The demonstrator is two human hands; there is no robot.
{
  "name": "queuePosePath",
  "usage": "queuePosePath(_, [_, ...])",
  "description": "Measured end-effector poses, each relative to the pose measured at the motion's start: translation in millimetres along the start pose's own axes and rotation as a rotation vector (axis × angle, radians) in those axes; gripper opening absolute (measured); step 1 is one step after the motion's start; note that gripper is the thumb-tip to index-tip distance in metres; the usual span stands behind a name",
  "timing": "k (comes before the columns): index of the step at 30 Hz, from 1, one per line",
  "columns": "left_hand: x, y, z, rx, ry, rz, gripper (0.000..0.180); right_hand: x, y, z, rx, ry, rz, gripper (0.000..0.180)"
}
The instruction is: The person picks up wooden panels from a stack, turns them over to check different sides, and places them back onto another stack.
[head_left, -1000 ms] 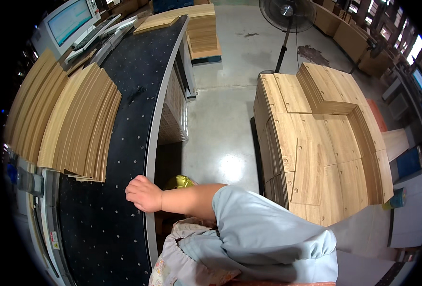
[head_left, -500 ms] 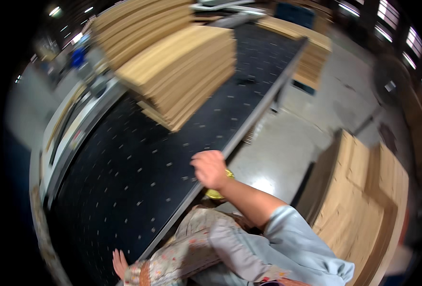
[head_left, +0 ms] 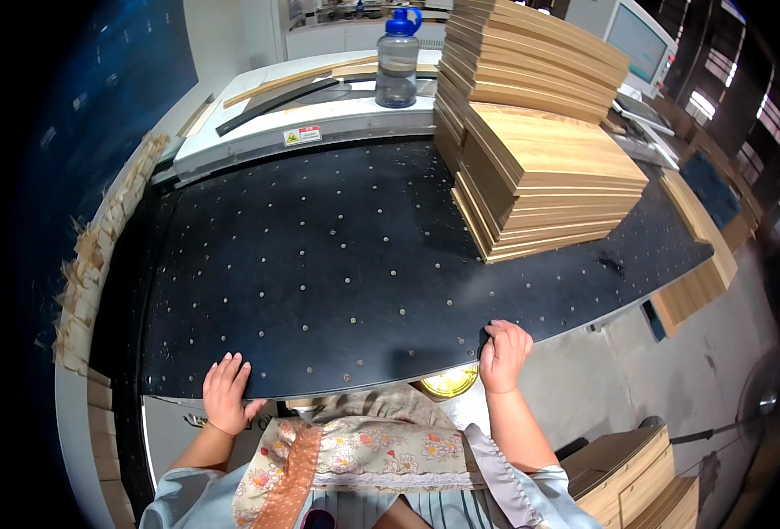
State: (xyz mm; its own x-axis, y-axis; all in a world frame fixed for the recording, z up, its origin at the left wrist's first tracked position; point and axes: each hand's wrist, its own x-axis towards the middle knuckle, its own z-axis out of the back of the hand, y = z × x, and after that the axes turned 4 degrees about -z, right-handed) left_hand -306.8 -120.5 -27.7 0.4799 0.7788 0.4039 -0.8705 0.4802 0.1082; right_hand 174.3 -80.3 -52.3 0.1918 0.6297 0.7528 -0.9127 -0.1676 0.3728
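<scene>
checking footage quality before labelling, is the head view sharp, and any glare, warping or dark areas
Head view: sharp, no motion blur on the left hand or right hand at the near edge of the black dotted table; fisheye bends that edge and the stacked wood panels; corners fall to black; bright windows upper right blow out; soft sheen on the table near the stack.

- A grey concrete floor lies at the right, with a standing fan on it.
- Low stacks of pale wooden boards sit on the floor.
- A dark blue wall rises at the left.
- Bright windows glow at the upper right.
- A monitor stands behind.
</scene>
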Motion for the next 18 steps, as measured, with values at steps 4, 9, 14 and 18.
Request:
queuePosePath(4, [0,-1,1,0.000,-0.029,0.002,0.063,-1,4,2,-0.007,0.021,0.012,0.021])
queuePosePath(9, [3,0,2,-0.010,-0.025,0.014,0.063,5,5,1,-0.004,0.031,-0.001,0.021])
queuePosePath(14, [3,-1,0,-0.029,-0.058,0.010,0.063,5,5,6,0.024,0.072,-0.105,0.021])
queuePosePath(18, [-1,0,-1,-0.020,-0.066,0.011,0.061,53,14,16,0.226,-0.016,-0.149,0.030])
